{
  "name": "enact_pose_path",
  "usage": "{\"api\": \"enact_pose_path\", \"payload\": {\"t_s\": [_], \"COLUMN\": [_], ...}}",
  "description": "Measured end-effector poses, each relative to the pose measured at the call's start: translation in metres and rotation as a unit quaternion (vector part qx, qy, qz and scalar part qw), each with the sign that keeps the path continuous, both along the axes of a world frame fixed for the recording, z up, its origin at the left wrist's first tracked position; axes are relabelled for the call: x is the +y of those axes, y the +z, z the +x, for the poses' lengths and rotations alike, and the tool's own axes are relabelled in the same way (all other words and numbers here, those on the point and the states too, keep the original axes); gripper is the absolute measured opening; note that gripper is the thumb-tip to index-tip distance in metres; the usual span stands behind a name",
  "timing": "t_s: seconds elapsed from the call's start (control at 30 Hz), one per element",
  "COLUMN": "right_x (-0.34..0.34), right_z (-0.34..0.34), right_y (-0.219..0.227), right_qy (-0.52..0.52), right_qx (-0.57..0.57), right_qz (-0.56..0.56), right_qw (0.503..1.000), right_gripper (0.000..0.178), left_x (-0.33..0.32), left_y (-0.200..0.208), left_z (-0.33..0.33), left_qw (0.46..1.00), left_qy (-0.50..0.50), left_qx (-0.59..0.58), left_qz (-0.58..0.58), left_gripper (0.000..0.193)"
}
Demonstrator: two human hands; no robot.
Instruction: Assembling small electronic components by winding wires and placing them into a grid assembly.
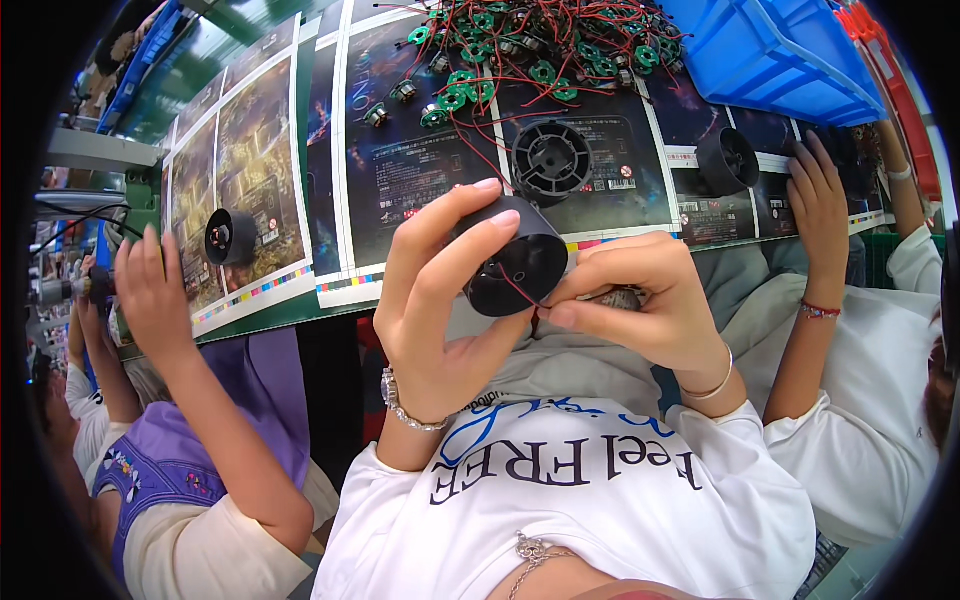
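Fingers of my left hand (430, 310) curl part-open round a black cylindrical housing (535, 262), mouth tilted toward me, at the near side of the desk (262, 324). Right hand (650, 300) pinches tight just beside its rim, apparently on a red wire (517, 288); can't tell what the silvery piece (622, 298) there is. Step looks like wire handling; next move calls for a steady housing, no tugging. Beyond: grilled black part (552, 162), tangle of green boards (540, 72), blue bin (770, 60). Printed sheets (420, 180) carry tiny type, a barcode, colour bars; my shirt (620, 520) has legible lettering, upside down.
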State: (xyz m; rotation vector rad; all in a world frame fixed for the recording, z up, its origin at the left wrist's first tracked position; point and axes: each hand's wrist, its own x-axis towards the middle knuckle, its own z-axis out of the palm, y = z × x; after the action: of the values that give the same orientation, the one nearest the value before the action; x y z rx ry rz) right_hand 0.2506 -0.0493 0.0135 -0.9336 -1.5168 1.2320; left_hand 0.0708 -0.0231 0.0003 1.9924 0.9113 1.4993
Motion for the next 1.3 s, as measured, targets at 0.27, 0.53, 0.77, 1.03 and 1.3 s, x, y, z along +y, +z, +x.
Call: {"api": "enact_pose_path", "payload": {"t_s": [0.27,0.53,0.77,1.03,1.3], "right_x": [0.000,-0.005,-0.002,-0.005,-0.003], "right_z": [0.006,-0.012,-0.016,-0.009,0.006], "right_y": [0.005,-0.005,-0.015,-0.009,-0.006], "right_qy": [0.034,-0.118,-0.129,-0.101,-0.134], "right_qx": [0.047,-0.137,-0.297,-0.356,-0.380], "right_qz": [-0.145,0.112,0.334,0.380,0.376], "right_qw": [0.988,0.977,0.885,0.848,0.834], "right_gripper": [0.002,0.013,0.022,0.026,0.023], "left_x": [0.003,-0.002,-0.018,-0.021,-0.020], "left_y": [-0.008,-0.001,0.000,0.002,0.006], "left_z": [0.005,0.003,0.008,0.003,0.000], "left_qw": [0.993,0.978,0.989,0.980,0.973], "left_qy": [-0.033,0.048,0.041,0.032,0.047], "left_qx": [-0.109,0.167,0.143,0.197,0.218], "left_qz": [0.011,0.117,0.005,-0.021,-0.060], "left_gripper": [0.057,0.063,0.061,0.054,0.059]}}
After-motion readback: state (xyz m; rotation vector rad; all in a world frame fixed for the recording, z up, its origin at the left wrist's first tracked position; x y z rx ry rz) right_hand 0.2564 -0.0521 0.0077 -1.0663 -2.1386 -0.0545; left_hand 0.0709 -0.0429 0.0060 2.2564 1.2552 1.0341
